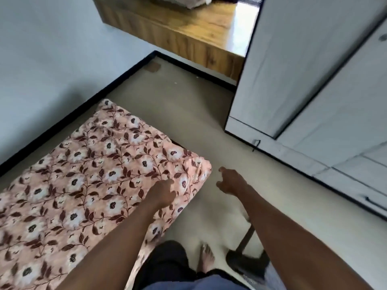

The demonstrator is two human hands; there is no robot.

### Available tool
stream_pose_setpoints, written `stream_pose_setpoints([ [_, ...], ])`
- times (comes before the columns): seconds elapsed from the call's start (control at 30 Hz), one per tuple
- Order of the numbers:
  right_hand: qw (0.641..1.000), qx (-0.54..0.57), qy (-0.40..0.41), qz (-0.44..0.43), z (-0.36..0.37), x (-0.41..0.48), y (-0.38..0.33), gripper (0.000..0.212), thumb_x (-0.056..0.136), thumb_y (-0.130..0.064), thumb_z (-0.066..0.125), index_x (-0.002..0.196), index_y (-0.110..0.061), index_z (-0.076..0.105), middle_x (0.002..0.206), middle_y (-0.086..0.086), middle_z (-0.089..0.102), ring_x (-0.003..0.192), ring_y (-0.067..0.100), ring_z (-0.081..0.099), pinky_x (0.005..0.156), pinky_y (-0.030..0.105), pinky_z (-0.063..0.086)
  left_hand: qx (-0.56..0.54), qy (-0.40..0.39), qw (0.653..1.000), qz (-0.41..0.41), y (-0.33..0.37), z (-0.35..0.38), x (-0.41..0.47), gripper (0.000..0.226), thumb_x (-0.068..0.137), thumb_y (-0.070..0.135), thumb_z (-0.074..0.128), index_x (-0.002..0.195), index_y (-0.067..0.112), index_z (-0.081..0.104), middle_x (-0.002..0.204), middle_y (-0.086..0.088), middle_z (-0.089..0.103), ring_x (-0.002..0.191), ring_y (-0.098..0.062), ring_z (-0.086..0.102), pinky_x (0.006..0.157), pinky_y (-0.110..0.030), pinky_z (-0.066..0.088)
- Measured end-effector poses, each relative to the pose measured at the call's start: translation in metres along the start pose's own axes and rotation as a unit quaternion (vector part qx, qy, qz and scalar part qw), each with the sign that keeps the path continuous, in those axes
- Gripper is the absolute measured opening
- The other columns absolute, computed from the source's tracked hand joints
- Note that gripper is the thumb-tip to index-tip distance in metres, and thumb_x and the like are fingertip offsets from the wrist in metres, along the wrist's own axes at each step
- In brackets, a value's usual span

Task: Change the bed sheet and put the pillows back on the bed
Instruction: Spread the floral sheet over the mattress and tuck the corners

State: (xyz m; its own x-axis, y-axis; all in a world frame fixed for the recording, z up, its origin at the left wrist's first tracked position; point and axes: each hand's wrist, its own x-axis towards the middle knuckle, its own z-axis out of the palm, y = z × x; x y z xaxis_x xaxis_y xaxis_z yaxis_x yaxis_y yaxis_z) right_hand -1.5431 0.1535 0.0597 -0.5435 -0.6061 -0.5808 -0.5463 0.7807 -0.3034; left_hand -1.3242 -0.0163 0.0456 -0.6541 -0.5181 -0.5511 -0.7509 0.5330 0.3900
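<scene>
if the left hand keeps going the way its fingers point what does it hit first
Probably the floral sheet near the mattress corner: the left hand is over it, fingers aimed toward that corner. Height above the fabric is unclear.

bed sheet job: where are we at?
Done: a floral sheet covers the mattress, near corner included. In hand: left hand rests at that corner; right hand hovers open over the floor. Left: no pillows in view. Whether this sheet is old or new is unclear.
</scene>
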Motion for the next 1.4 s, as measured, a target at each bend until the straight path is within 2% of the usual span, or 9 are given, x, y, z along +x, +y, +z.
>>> stream_pose_setpoints([
  [0.33, 0.98, -0.131, -0.072, -0.134, -0.096, 0.228, -0.081, 0.059, 0.095, -0.027, 0.062, 0.149, -0.014, 0.043, 0.136, 0.019, 0.061, 0.127, 0.033, 0.058, 0.1, 0.034, 0.048, -0.113, 0.014, 0.982, -0.153, -0.026, -0.056, 0.177, 0.051, 0.093, 0.032, 0.058, 0.141, 0.016, 0.053, 0.139, -0.015, 0.059, 0.124, -0.032, 0.058, 0.098, -0.038, 0.051],
  [0.57, 0.941, -0.203, -0.159, -0.22, -0.135, 0.336, -0.137, 0.058, 0.095, -0.026, 0.061, 0.148, -0.01, 0.044, 0.137, 0.02, 0.06, 0.126, 0.034, 0.058, 0.099, 0.038, 0.05, -0.191, 0.035, 0.95, -0.245, -0.011, -0.091, 0.227, 0.041, 0.094, 0.032, 0.058, 0.131, 0.013, 0.057, 0.13, -0.013, 0.063, 0.114, -0.03, 0.062, 0.093, -0.04, 0.053],
  [0.67, 0.901, -0.248, -0.208, -0.29, -0.144, 0.388, -0.167, 0.061, 0.096, -0.026, 0.059, 0.152, -0.009, 0.042, 0.144, 0.019, 0.056, 0.132, 0.033, 0.054, 0.106, 0.035, 0.046, -0.248, 0.065, 0.914, -0.314, -0.01, -0.1, 0.244, 0.042, 0.097, 0.032, 0.059, 0.134, 0.014, 0.057, 0.128, -0.013, 0.064, 0.11, -0.03, 0.064, 0.091, -0.034, 0.052],
  [0.87, 0.831, -0.317, -0.271, -0.369, -0.165, 0.464, -0.224, 0.06, 0.095, -0.021, 0.061, 0.151, -0.008, 0.044, 0.145, 0.02, 0.054, 0.134, 0.034, 0.053, 0.107, 0.033, 0.046, -0.358, 0.154, 0.786, -0.48, 0.022, -0.093, 0.251, 0.054, 0.094, 0.033, 0.061, 0.144, 0.014, 0.052, 0.135, -0.012, 0.064, 0.122, -0.029, 0.062, 0.097, -0.031, 0.05],
  [0.93, 0.799, -0.346, -0.292, -0.396, -0.171, 0.48, -0.244, 0.062, 0.095, -0.021, 0.064, 0.153, -0.012, 0.044, 0.145, 0.019, 0.055, 0.133, 0.032, 0.055, 0.104, 0.03, 0.047, -0.391, 0.144, 0.749, -0.515, 0.041, -0.087, 0.253, 0.066, 0.089, 0.039, 0.055, 0.149, 0.015, 0.046, 0.138, -0.01, 0.063, 0.124, -0.028, 0.061, 0.099, -0.03, 0.05],
  [1.03, 0.757, -0.385, -0.311, -0.428, -0.172, 0.498, -0.271, 0.056, 0.097, -0.024, 0.058, 0.151, -0.014, 0.046, 0.144, 0.016, 0.055, 0.13, 0.032, 0.057, 0.105, 0.034, 0.049, -0.429, 0.152, 0.703, -0.547, 0.074, -0.087, 0.261, 0.047, 0.089, 0.037, 0.055, 0.13, 0.015, 0.06, 0.128, -0.01, 0.068, 0.113, -0.027, 0.066, 0.098, -0.034, 0.052],
  [1.13, 0.694, -0.447, -0.301, -0.477, -0.162, 0.497, -0.292, 0.046, 0.094, -0.023, 0.054, 0.14, -0.015, 0.054, 0.134, 0.016, 0.061, 0.121, 0.033, 0.061, 0.1, 0.038, 0.053, -0.461, 0.186, 0.651, -0.573, 0.101, -0.083, 0.273, 0.034, 0.093, 0.026, 0.059, 0.126, 0.016, 0.065, 0.123, -0.009, 0.071, 0.112, -0.024, 0.067, 0.097, -0.028, 0.05],
  [1.27, 0.579, -0.527, -0.323, -0.532, -0.124, 0.491, -0.304, 0.044, 0.094, -0.015, 0.056, 0.137, -0.015, 0.06, 0.131, 0.017, 0.064, 0.114, 0.03, 0.065, 0.091, 0.031, 0.053, -0.509, 0.228, 0.575, -0.599, 0.121, -0.051, 0.298, 0.029, 0.094, 0.017, 0.058, 0.12, 0.012, 0.071, 0.124, -0.009, 0.07, 0.118, -0.027, 0.063, 0.093, -0.026, 0.046],
  [1.4, 0.436, -0.606, -0.293, -0.597, -0.092, 0.506, -0.303, 0.03, 0.092, -0.021, 0.058, 0.12, -0.016, 0.069, 0.131, 0.015, 0.066, 0.112, 0.029, 0.066, 0.094, 0.039, 0.056, -0.536, 0.19, 0.558, -0.604, 0.113, -0.007, 0.342, 0.037, 0.089, 0.035, 0.038, 0.105, 0.022, 0.069, 0.121, -0.008, 0.07, 0.118, -0.032, 0.062, 0.093, -0.034, 0.046],
])
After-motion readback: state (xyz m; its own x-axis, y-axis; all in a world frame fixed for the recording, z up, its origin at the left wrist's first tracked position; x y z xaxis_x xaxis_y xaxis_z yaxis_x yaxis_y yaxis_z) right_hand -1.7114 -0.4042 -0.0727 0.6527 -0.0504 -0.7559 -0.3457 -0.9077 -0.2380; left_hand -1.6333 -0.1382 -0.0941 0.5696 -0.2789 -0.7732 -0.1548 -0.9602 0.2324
